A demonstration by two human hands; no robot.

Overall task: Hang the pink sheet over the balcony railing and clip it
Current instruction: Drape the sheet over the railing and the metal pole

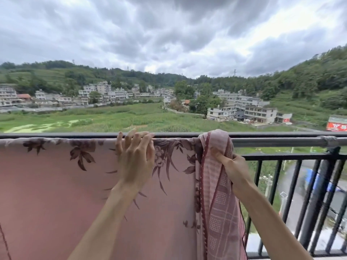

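Pink sheet draped over the railing — left hand flat, fingers spread on its top edge; right hand pinching the bunched end.

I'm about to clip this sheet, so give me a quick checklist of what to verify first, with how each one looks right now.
1. Pink sheet draped over the metal rail: ok; it hangs flat along the left stretch.
2. Right end spread out: not ok; the bunched end is gathered in a hump over the rail.
3. Left hand steadying the top edge: ok; its fingers rest on the sheet at the rail.
4. Right hand controlling the loose end: ok; it grips the bunched fabric just below the rail.
5. Clip ready: cannot tell; none is in view.
6. A hand free to clip: not ok; both are on the sheet.
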